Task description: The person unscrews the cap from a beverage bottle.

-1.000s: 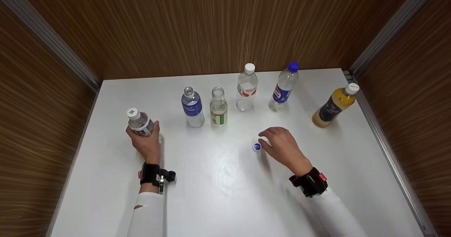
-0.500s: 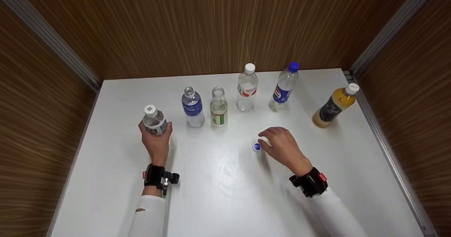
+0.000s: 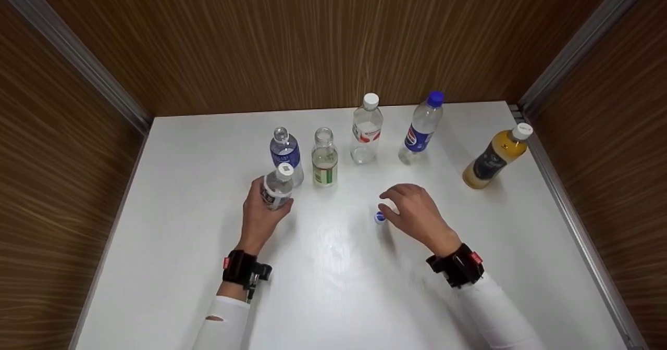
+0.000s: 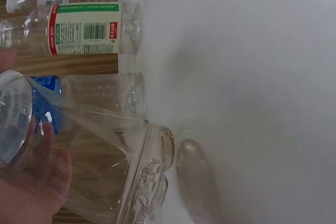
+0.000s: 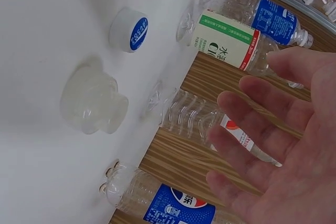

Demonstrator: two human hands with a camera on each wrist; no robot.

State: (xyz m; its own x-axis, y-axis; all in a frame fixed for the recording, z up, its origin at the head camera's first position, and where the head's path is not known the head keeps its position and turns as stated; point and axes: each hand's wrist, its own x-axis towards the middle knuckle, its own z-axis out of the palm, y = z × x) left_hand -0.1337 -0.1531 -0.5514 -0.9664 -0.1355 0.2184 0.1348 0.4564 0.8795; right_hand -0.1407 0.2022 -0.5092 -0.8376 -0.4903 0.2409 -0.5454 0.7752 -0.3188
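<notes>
My left hand [image 3: 260, 214] grips a clear bottle [image 3: 278, 187] with a white cap and grey label. In the left wrist view, that bottle's ridged base hangs above the table, over its shadow. Just behind it stands an uncapped bottle with a blue label [image 3: 285, 152], partly covered from the head view. Beside that is an uncapped clear bottle with a green and white label [image 3: 324, 162]. My right hand [image 3: 417, 217] hovers with loosely bent fingers near a white cap with a blue top [image 5: 128, 31]. A translucent cap-like piece [image 5: 92, 100] lies close by, hidden from the head view.
Toward the back stand a clear bottle with a white cap [image 3: 366, 131] and a blue-capped Pepsi bottle [image 3: 419, 131]. An amber drink bottle with a dark label [image 3: 490, 162] stands at the right. Wooden panels [image 3: 333, 42] enclose the white table [image 3: 333, 298].
My left hand has carried the clear white-capped bottle to the right, from the table's left side to just in front of the blue-labelled bottle. My right hand has hardly moved.
</notes>
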